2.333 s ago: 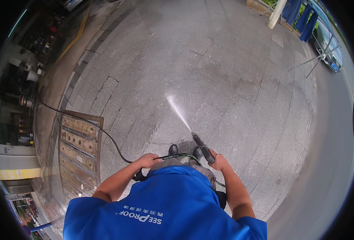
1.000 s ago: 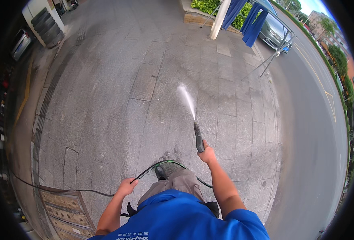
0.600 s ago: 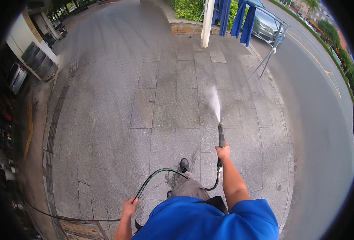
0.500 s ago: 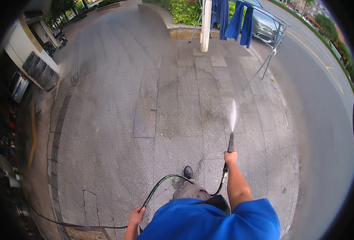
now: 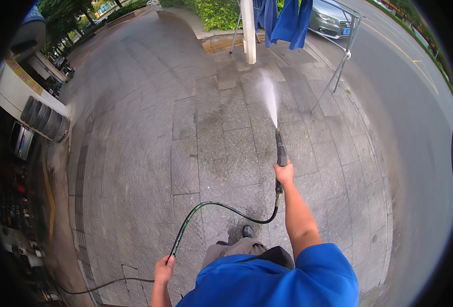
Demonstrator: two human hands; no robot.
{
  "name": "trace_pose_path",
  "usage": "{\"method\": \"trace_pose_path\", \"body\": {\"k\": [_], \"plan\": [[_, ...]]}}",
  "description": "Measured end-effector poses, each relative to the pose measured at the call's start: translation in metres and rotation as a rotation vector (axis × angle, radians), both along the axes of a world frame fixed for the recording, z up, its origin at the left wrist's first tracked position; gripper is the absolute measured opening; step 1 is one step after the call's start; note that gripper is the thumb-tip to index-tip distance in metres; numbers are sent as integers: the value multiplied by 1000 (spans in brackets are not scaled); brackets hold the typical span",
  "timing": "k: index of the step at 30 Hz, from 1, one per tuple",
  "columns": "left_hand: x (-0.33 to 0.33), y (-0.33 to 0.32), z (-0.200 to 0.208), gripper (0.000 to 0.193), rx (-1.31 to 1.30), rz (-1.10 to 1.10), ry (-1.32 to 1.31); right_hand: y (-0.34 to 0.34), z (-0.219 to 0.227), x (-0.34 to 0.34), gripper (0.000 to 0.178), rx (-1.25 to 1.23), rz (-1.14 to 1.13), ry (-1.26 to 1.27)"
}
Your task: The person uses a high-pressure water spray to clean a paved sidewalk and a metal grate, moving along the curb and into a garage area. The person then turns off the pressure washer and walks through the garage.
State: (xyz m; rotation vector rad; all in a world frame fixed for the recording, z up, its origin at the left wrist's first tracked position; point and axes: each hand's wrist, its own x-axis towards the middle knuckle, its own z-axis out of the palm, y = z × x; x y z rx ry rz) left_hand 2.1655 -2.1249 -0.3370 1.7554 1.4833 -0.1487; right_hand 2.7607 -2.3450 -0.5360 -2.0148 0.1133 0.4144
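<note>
My right hand (image 5: 283,173) is closed around the grip of a black spray gun (image 5: 281,148), held out ahead of me with the arm stretched. From its nozzle a white fan of water (image 5: 270,97) shoots forward over the paving. A black-and-green hose (image 5: 198,205) joins the gun's lower end and curves back in a loop to the left. There my left hand (image 5: 164,267) is closed around the hose, low beside my body. Behind that hand the hose trails off along the ground to the left.
Grey stone paving (image 5: 134,153) spreads around me, damp in patches. Ahead stand a white post (image 5: 248,36) and a metal rack (image 5: 345,56) hung with blue cloths (image 5: 290,25). A silver car (image 5: 331,20) is on the road at right. Stacked tyres (image 5: 44,120) stand at left.
My right hand has lifted the spray gun forward and slightly left, and the water jet now reaches farther ahead. The left hand has moved a little up and left with the hose.
</note>
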Motion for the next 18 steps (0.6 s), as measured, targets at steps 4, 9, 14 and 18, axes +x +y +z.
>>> {"method": "trace_pose_path", "body": {"k": [4,9,14,18], "plan": [[35,39,-24,28,-109,4,-59,27,0,21,79,-28,-96,-67],[76,120,-69,36,-122,-84,-64,51,-11,39,80,-129,-134,-131],[118,223,-82,36,-285,-81,-20,84,-2,29,81,-234,-93,-52],[170,288,-67,35,-334,-187,15,102,-4,25,80,-338,-177,4]]}}
